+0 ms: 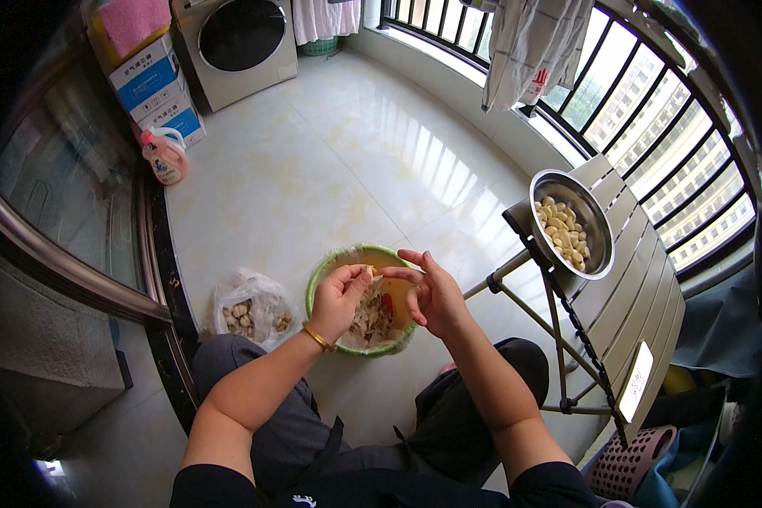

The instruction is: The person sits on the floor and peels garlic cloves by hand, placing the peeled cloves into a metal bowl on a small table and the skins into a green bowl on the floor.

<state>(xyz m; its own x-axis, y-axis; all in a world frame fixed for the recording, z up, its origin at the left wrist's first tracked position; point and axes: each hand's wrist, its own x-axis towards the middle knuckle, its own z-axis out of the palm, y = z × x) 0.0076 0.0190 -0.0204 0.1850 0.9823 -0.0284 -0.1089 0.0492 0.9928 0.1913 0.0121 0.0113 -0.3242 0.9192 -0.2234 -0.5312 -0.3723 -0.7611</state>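
My left hand (pixel 340 298) pinches a garlic clove (pixel 371 271) between thumb and fingertips, above a green-rimmed bin (pixel 313 279). Fingers spread, my right hand (pixel 435 295) is just to the right, its index fingertip close to the clove; whether they touch I cannot tell. Papery garlic skins (pixel 373 320) lie inside the bin, which has a clear plastic liner. On the floor to the left, a translucent plastic bag (pixel 267 298) holds unpeeled garlic (pixel 239 317). Peeled cloves (pixel 562 232) fill part of a stainless steel bowl (pixel 600 247) at the right.
The bowl stands on a slatted folding table (pixel 635 279), beside a phone (pixel 635 382) at the near edge. A detergent bottle (pixel 165 159), stacked cartons (pixel 155 86) and a washing machine (pixel 238 57) are at the far left. Black railings (pixel 635 108) line the right.
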